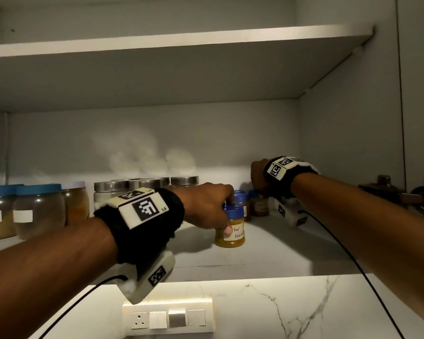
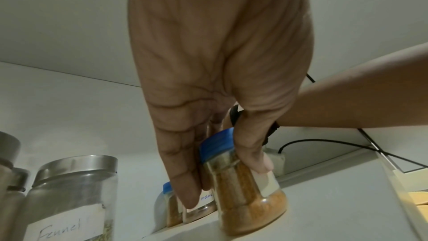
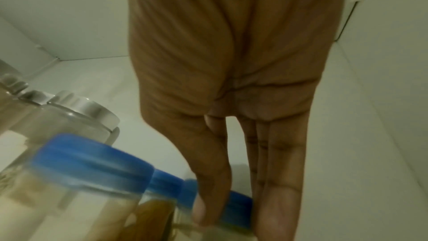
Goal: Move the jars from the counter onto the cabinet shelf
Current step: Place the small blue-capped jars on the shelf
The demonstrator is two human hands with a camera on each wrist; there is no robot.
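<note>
A small blue-lidded jar of orange powder (image 1: 230, 237) (image 2: 247, 195) stands on the cabinet shelf (image 1: 279, 253). My left hand (image 1: 226, 216) (image 2: 225, 184) grips it from above, thumb on its paper label and fingers on the far side. Further back and to the right, my right hand (image 1: 259, 189) (image 3: 236, 219) reaches down over another small blue-lidded jar (image 1: 259, 206) (image 3: 239, 206) and pinches its lid between thumb and fingers; this view is blurred. Other small blue-lidded jars (image 1: 241, 199) (image 3: 92, 160) stand between the two.
Steel-lidded glass jars (image 1: 142, 187) (image 2: 76, 186) and bigger blue-lidded jars (image 1: 38, 209) line the shelf's left. An upper shelf (image 1: 181, 45) hangs close overhead. The cabinet wall (image 1: 352, 143) bounds the right, with dark objects (image 1: 386, 189) beyond. A switch panel (image 1: 168, 319) sits below.
</note>
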